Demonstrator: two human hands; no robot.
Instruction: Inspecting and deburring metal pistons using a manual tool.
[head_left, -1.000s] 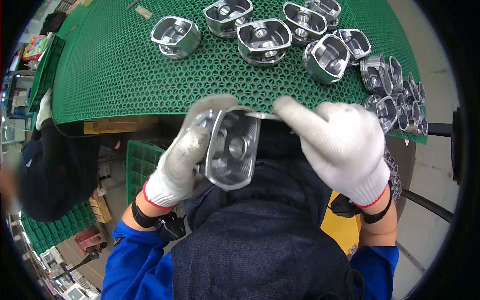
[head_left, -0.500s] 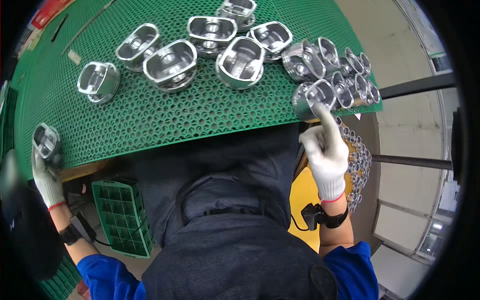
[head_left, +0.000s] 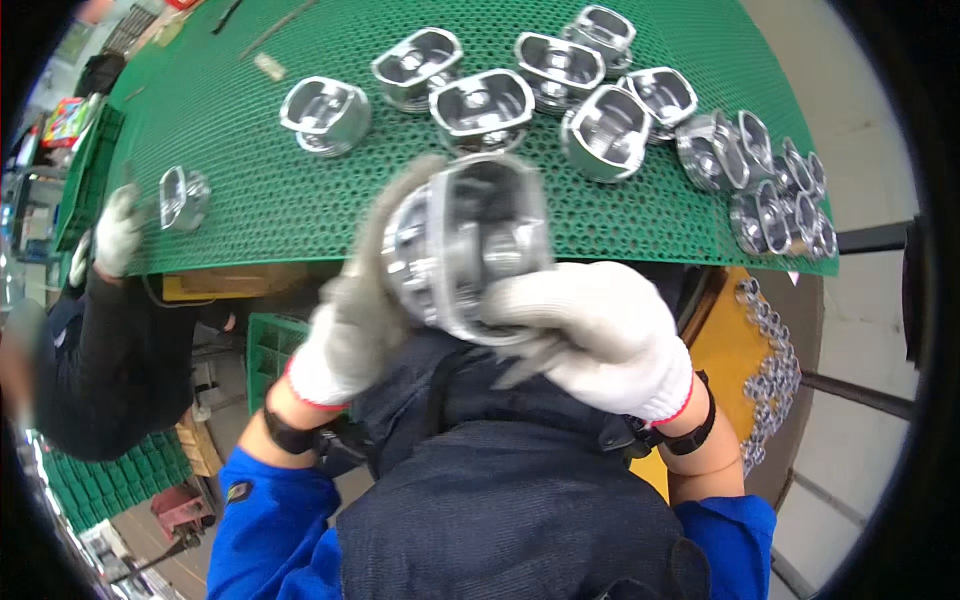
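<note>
Head view: the held piston point(head_left: 412, 245) is carried above the near edge of the green mat point(head_left: 270, 215), between the two hands and in front of the wearer's apron point(head_left: 490, 480). Its ringed, closed end is turned to the left, and its open end is faced to the right, so its long axis is laid roughly across the scene from left to right.

By the left hand point(head_left: 362, 305) the ringed end is clasped from the left, with the fingers wrapped round the far side; the piston's weight seems to be borne there. The right hand point(head_left: 600, 340) is set at the near right of the open end, with its fingers half bent and overlapping the rim. The piston thus lies to the left and slightly far of the right fingers. Both hands are close to it, but the left is set more fully around it. Because of blur, it cannot be told whether the rim is pinched by the right fingers or only touched.

Other pistons point(head_left: 606, 133) are stood on the mat, far and to the right.
</note>
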